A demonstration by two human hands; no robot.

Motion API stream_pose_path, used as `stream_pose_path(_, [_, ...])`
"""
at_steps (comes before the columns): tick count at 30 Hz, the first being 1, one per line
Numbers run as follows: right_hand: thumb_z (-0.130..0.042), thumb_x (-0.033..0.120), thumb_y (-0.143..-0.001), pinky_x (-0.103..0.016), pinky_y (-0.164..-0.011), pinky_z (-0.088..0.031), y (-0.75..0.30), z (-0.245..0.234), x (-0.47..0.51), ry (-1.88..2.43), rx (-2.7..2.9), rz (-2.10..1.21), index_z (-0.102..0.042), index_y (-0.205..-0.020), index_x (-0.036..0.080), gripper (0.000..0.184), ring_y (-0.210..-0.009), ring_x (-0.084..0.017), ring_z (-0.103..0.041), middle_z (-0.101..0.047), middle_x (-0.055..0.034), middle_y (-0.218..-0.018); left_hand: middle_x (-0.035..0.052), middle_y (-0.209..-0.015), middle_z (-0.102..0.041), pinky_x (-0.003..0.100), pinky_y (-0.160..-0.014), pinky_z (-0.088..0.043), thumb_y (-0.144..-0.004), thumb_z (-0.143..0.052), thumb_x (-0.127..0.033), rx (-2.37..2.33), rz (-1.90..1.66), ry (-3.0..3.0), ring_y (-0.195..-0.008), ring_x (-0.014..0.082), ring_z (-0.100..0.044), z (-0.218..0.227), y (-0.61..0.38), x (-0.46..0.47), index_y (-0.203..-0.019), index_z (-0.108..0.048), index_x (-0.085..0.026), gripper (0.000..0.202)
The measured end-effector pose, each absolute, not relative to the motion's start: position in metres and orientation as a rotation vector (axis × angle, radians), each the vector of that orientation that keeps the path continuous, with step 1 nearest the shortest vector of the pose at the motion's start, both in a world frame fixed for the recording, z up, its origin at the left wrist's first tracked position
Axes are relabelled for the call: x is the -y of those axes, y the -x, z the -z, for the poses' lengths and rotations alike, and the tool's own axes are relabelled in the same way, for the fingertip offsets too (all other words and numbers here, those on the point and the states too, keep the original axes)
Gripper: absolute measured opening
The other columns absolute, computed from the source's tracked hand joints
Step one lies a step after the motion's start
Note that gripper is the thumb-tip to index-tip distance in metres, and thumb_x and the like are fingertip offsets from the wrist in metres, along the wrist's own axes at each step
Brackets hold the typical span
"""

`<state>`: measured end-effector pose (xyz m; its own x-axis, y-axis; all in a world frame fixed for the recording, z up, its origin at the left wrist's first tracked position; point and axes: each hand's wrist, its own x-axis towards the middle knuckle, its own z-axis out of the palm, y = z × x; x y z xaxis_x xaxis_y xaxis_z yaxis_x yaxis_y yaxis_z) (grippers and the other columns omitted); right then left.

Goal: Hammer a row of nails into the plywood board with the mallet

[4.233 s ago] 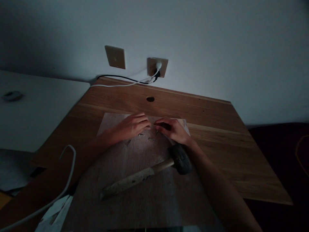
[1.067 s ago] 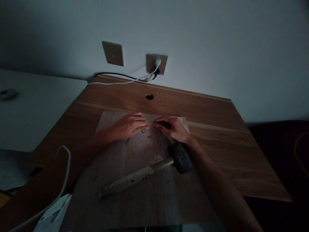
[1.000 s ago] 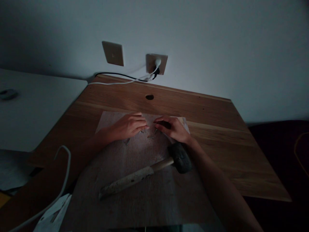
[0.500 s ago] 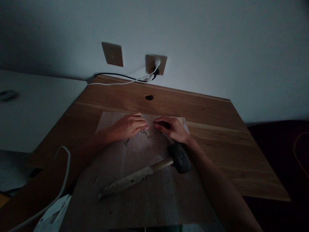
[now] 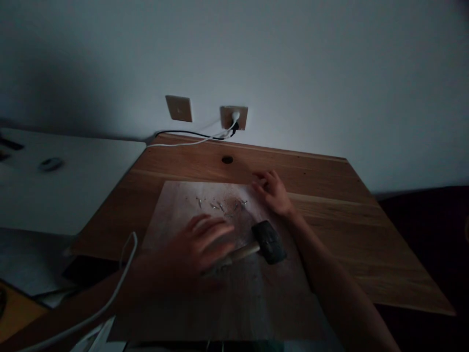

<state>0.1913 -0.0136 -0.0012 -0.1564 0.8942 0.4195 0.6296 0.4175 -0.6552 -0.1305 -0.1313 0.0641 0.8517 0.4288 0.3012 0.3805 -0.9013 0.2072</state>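
Note:
The scene is dim. A pale board lies on a wooden desk. Several small nails are scattered near the board's far edge. A mallet lies across the board, its dark head to the right and its pale handle running left. My left hand is blurred by motion and covers the handle's near part; whether it grips I cannot tell. My right hand rests at the board's far right corner, fingers loosely apart, holding nothing I can see.
Two wall plates sit above the desk, the right one a socket with a white plug and cables trailing left. A cable hole is in the desk. A white surface stands left. A white cord loops at the near left.
My left hand has left the nails and come back toward me onto the mallet handle. My right hand shifted to the board's far right corner. The camera tilted up and back.

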Motion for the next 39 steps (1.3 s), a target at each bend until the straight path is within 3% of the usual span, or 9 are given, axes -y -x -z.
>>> stream_pose_path(3, [-0.062, 0.062, -0.097, -0.051, -0.097, -0.058, -0.21, 0.01, 0.004, 1.412, 1.759, -0.244, -0.074, -0.121, 0.024, 0.046, -0.116, -0.033, -0.062, -0.062, -0.0131, -0.118, 0.0116, -0.172, -0.038, 0.072, -0.13, -0.017, -0.088, -0.071, -0.07, -0.717, -0.23, -2.976, -0.159, 0.0423, -0.029, -0.058, 0.122, 0.197, -0.157, -0.051, -0.025, 0.084])
stream_pose_path(6, [-0.06, 0.065, -0.095, -0.055, -0.101, -0.055, -0.225, 0.016, -0.002, 1.491, 1.655, -0.127, -0.076, -0.115, 0.022, 0.05, -0.117, -0.035, -0.061, -0.06, -0.0149, -0.118, 0.0064, -0.176, -0.031, 0.076, -0.129, 0.003, -0.088, -0.072, -0.07, -0.879, -0.194, -3.037, -0.163, 0.0409, -0.018, -0.043, 0.118, 0.229, -0.158, -0.049, -0.033, 0.083])
stream_pose_path(10, [-0.06, 0.064, -0.095, -0.058, -0.11, -0.05, -0.234, 0.019, -0.005, 1.536, 1.626, -0.106, -0.077, -0.114, 0.021, 0.05, -0.117, -0.035, -0.063, -0.063, -0.0157, -0.12, 0.0081, -0.175, -0.033, 0.074, -0.127, 0.013, -0.09, -0.067, -0.075, -1.003, -0.352, -3.046, -0.164, 0.0413, -0.017, -0.03, 0.121, 0.235, -0.16, -0.048, -0.037, 0.082])
stream_pose_path(19, [-0.058, 0.072, -0.094, -0.059, -0.115, -0.047, -0.229, 0.02, -0.004, 1.502, 1.634, -0.192, -0.077, -0.118, 0.02, 0.06, -0.126, -0.037, -0.062, -0.063, -0.0186, -0.13, 0.0096, -0.173, -0.038, 0.073, -0.13, 0.002, -0.091, -0.07, -0.066, -1.107, -0.397, -3.0, -0.16, 0.042, -0.03, -0.029, 0.131, 0.197, -0.156, -0.054, -0.035, 0.074])
stream_pose_path(27, [-0.057, 0.07, -0.096, -0.055, -0.099, -0.061, -0.227, 0.023, -0.002, 1.427, 1.676, -0.289, -0.074, -0.123, 0.022, 0.058, -0.118, -0.035, -0.067, -0.061, -0.0185, -0.132, 0.0103, -0.176, -0.033, 0.082, -0.124, -0.006, -0.091, -0.069, -0.07, -1.29, -0.262, -2.891, -0.155, 0.0484, -0.035, -0.031, 0.152, 0.156, -0.155, -0.056, -0.039, 0.072])
stream_pose_path(34, [-0.055, 0.072, -0.097, -0.059, -0.111, -0.053, -0.225, 0.026, -0.002, 1.427, 1.741, -0.228, -0.075, -0.123, 0.02, 0.061, -0.121, -0.037, -0.067, -0.063, -0.0195, -0.132, 0.0074, -0.177, -0.03, 0.078, -0.122, -0.019, -0.096, -0.066, -0.066, -1.428, -0.206, -2.821, -0.156, 0.0456, -0.035, -0.03, 0.173, 0.139, -0.153, -0.057, -0.044, 0.062])
stream_pose_path(39, [-0.055, 0.071, -0.097, -0.058, -0.111, -0.053, -0.219, 0.024, 0.0, 1.415, 1.766, -0.249, -0.075, -0.124, 0.018, 0.063, -0.123, -0.037, -0.066, -0.062, -0.0213, -0.134, 0.0077, -0.176, -0.032, 0.075, -0.122, -0.023, -0.095, -0.065, -0.068, -1.451, -0.168, -2.794, -0.154, 0.0461, -0.038, -0.035, 0.202, 0.126, -0.15, -0.061, -0.046, 0.06])
